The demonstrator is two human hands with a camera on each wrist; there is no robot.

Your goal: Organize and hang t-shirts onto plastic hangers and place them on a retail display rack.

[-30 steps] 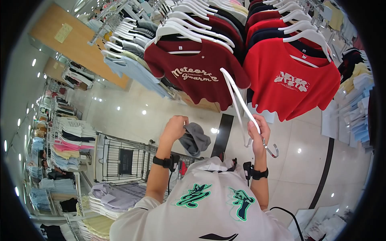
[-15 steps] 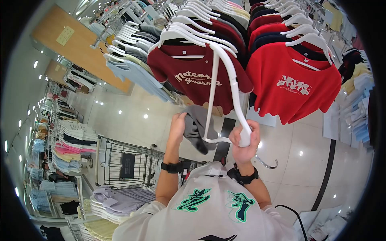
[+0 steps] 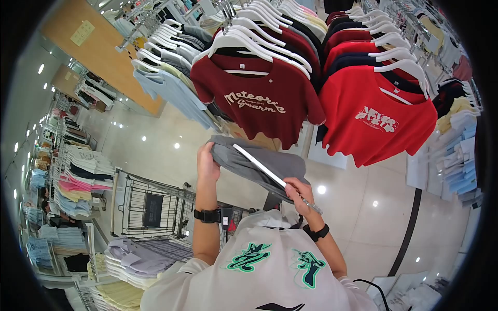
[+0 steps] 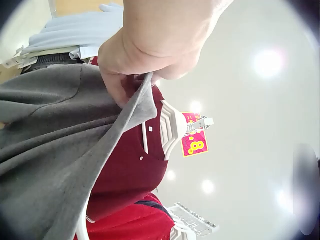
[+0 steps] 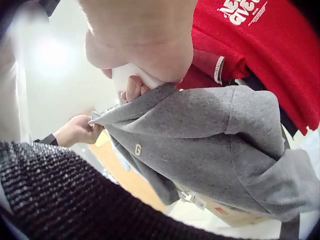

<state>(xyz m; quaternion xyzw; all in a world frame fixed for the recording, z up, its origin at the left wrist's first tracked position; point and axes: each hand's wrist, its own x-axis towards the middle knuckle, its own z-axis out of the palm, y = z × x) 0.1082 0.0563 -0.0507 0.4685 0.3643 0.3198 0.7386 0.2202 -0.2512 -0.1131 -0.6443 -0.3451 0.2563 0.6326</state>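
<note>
A grey short-sleeved top (image 3: 270,160) hangs stretched between my two hands in the head view. My left hand (image 3: 208,164) pinches its edge at the upper left; the left wrist view shows the grey fabric (image 4: 45,120) folded over between thumb and fingers. My right hand (image 3: 300,196) grips a white hanger (image 3: 259,166), whose long arm lies across the top toward my left hand. In the right wrist view, a small letter G sits on the top's chest (image 5: 165,135), and the hanger's white body (image 5: 130,77) is at the neck opening, partly hidden by the fabric.
A rack ahead carries a maroon tee (image 3: 254,98) and a red tee (image 3: 376,111) in front of several others on white hangers. To the left stands a wire shopping cart (image 3: 150,202), with folded lilac clothes (image 3: 145,256) nearer me. Light blue tops (image 3: 174,96) hang at the back left.
The grey top, bunched and hanging from the left hand before, is now spread out between both hands. The right hand has lowered the hanger from in front of the maroon tee onto the top.
</note>
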